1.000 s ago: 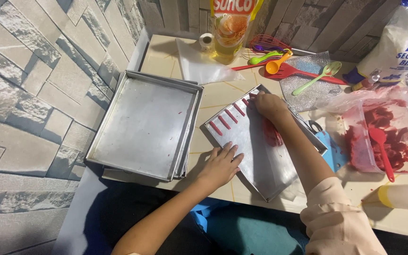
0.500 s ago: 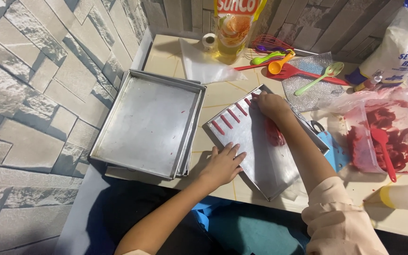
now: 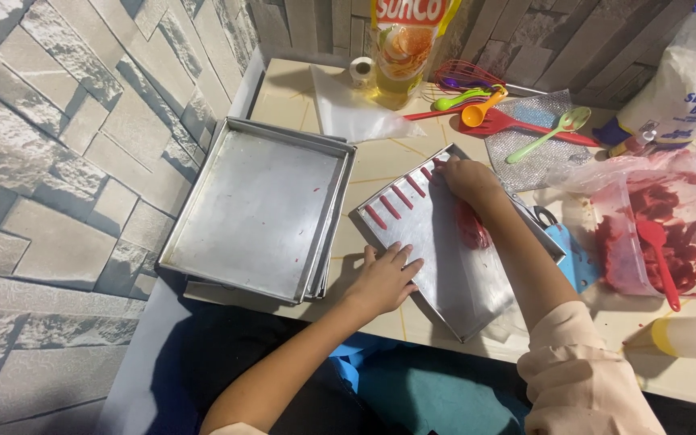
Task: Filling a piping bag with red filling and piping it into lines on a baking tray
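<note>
A metal baking tray [image 3: 453, 274] lies tilted on the tiled counter, with a row of short red batter strips [image 3: 400, 201] along its far left edge. My right hand [image 3: 467, 179] is at the tray's far corner, closed around a piping bag of red batter [image 3: 473, 227] that runs back under my wrist. My left hand [image 3: 384, 279] lies flat, fingers spread, on the tray's near left edge.
A stack of bare metal trays [image 3: 255, 209] sits to the left against the stone wall. A tub of red batter with a red spatula [image 3: 662, 242] stands at the right. An oil pouch [image 3: 403, 48], coloured spoons [image 3: 517, 121] and a flour bag [image 3: 686, 76] line the back.
Both hands stay where they were on the tray. My right hand has edged slightly along the row of red strips.
</note>
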